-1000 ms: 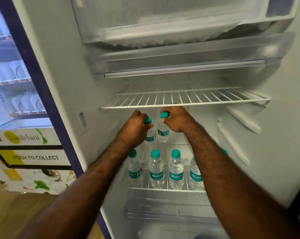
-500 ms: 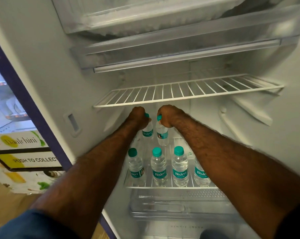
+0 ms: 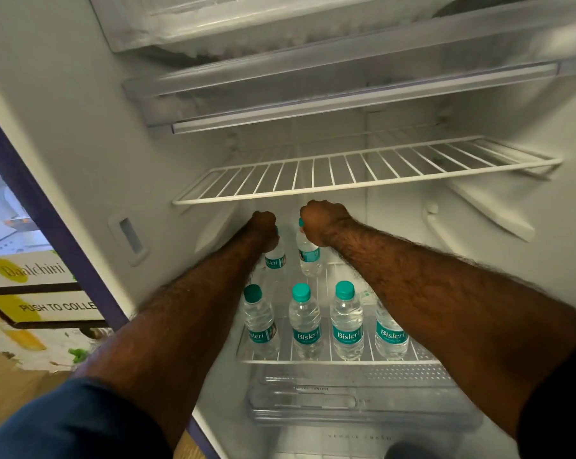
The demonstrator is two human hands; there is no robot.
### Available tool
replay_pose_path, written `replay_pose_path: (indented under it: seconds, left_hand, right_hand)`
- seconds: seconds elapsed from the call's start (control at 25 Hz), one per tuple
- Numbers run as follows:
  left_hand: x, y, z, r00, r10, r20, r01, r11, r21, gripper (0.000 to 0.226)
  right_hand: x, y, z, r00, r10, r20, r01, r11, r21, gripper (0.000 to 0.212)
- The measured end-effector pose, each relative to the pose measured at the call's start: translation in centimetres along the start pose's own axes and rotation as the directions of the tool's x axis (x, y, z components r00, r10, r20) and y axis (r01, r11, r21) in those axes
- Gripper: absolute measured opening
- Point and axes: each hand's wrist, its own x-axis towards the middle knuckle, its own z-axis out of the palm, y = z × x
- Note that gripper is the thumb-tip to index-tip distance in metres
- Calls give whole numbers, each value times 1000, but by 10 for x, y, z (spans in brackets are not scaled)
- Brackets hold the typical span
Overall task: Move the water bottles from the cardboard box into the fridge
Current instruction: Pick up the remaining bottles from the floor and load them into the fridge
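Hands are reaching deep into the fridge point(image 3: 81, 104), each one gripping a water bottle by its neck and cap. Fingers of the left hand point(image 3: 263, 228) are curling over the top of the left bottle point(image 3: 275, 258), and those of the right hand point(image 3: 323, 220) are wrapping round the cap of the right bottle point(image 3: 308, 256). Both bottles are standing upright at the back of the lower shelf point(image 3: 426, 356), just beside each other; whether their bases are resting fully on the wire is hard to tell.

Four more bottles point(image 3: 305, 321) are standing in a row along the front of that same shelf, caps up, labels facing out. The upper wire shelf point(image 3: 346, 180) is sitting bare above the hands, and the clear drawer point(image 3: 363, 405) is lying below.

Six bottles are therefore inside the fridge, counting the two being placed. The cardboard box is out of view, so how many are waiting there cannot be judged. Releasing this pair seems to be the step in hand.
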Motion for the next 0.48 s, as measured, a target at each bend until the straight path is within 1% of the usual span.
replay_pose_path:
  seconds: [0.28,0.48]
  left_hand:
    - [13,-7,4,1000,5,-16,-5,1000,8,45]
    - [20,-7,8,1000,8,-17,-8,1000,-3,47]
  right_hand:
    - [8,-4,2,999,-34,-34,32,997,-65,44]
    - [14,-3,10,1000,-14,14,15,999,-51,47]
